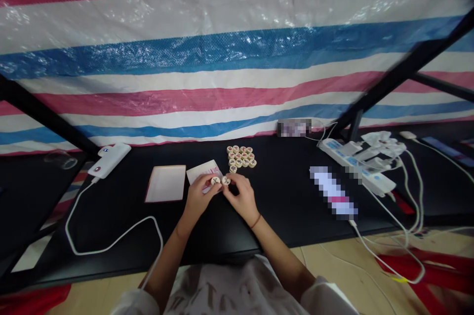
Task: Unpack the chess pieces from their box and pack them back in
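Note:
Between the thumb and fingers of my left hand (200, 195) is a round Chinese chess piece (215, 181) with a dark character on its face. My right hand (242, 196) pinches another Chinese chess piece (225, 180) close beside it. Both pieces are held over the near edge of a white paper or box part with pink print (202, 170), which my left hand partly covers. Just beyond my right hand, several Chinese chess pieces (239, 155) stand grouped in rows, some marked red and some dark. An open shallow box lid or tray (167, 184) lies left of my left hand.
A white device (110, 160) with a cable (111, 251) lies at the left. On the right are a blurred-out phone (333, 192), a white power strip (355, 167) and tangled cords. A striped plastic sheet (207, 93) hangs behind the black table (285, 196).

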Demonstrator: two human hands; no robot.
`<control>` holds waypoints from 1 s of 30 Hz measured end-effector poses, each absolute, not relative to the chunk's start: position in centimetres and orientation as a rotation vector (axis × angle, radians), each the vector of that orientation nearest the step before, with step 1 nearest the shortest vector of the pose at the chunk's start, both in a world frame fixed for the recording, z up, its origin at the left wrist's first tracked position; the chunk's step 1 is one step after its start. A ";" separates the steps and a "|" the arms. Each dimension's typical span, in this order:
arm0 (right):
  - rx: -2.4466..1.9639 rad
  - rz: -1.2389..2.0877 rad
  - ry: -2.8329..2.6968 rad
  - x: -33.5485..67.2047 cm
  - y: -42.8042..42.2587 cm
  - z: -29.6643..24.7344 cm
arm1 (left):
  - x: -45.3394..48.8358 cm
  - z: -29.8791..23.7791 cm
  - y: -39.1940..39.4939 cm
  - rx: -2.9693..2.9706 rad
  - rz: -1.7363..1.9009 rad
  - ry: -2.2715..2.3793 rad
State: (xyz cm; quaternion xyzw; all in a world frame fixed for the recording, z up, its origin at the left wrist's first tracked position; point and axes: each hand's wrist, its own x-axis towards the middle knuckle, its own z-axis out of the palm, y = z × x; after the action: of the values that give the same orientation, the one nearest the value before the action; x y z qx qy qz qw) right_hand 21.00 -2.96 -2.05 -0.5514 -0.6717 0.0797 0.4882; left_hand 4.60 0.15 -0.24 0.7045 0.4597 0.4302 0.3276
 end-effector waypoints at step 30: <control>-1.756 0.052 -1.514 26.2 -1.3 -4.8 | 4.2 -3.1 -0.2 2.594 0.549 1.463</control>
State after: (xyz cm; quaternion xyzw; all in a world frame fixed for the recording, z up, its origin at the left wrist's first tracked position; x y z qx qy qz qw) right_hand 26.17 -1.28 -4.76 -0.6941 -0.5984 0.0204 0.3996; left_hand 4.25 -0.21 -3.07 0.8552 0.4824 0.1811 0.0564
